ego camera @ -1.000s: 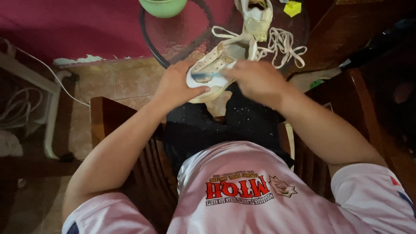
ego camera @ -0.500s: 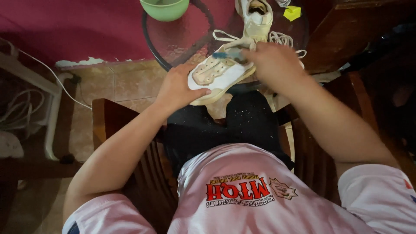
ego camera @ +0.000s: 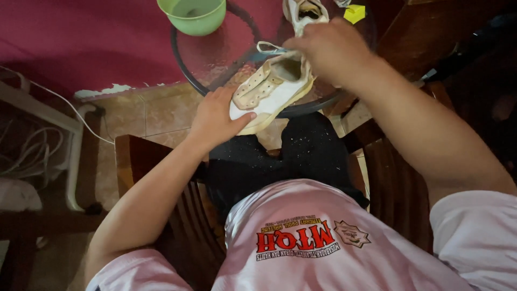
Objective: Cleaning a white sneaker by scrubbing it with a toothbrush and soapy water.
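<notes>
Sneaker (ego camera: 272, 89), cream and white, now lies on its side at the near edge of the round glass table (ego camera: 215, 59), opening turned up and toe pointing left and near. Half a second ago its tongue and lace panel faced upward; a second ago it was held closer to the lap. So the shoe has been rolled over and carried a little farther out over the table.

The left hand (ego camera: 215, 116) cups the toe end from below, thumb pressed along the sole edge and fingers wrapped under, a firm hold. The right hand (ego camera: 328, 48) has shifted from the middle of the shoe to its heel and collar, fingers curled down over the rim. Whether it pinches the white lace (ego camera: 269, 48) that trails off to the left from beneath it, I cannot tell; the fingertips are hidden.

A second sneaker (ego camera: 304, 11) sits at the far edge of the table, just beyond the right hand. A green plastic cup (ego camera: 193, 15) stands far left on the glass, and a yellow scrap (ego camera: 354, 13) lies far right. Below, a wooden chair (ego camera: 140, 161) frames the dark trousers.
</notes>
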